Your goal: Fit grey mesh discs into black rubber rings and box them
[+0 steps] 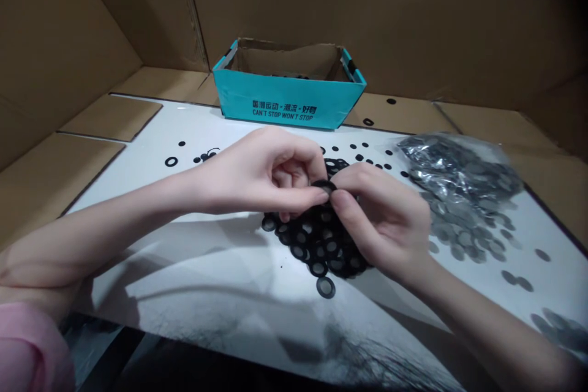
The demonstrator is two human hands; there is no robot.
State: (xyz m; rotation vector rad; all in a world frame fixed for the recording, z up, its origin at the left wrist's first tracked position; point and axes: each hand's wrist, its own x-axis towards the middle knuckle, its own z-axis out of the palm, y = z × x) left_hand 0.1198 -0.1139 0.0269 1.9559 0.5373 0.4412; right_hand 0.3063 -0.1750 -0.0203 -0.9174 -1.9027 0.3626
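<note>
Hands meet over a heap of black rubber rings [321, 242] on the white sheet [184, 269]: left hand [257, 174] and right hand [381, 220] both pinch one black ring [324, 184] between fingertips, just above the heap. One teal box [289, 98] stands behind; its contents are mostly hidden. One clear bag [454, 168] holds grey discs, too many to count; more spill beside it.
</note>
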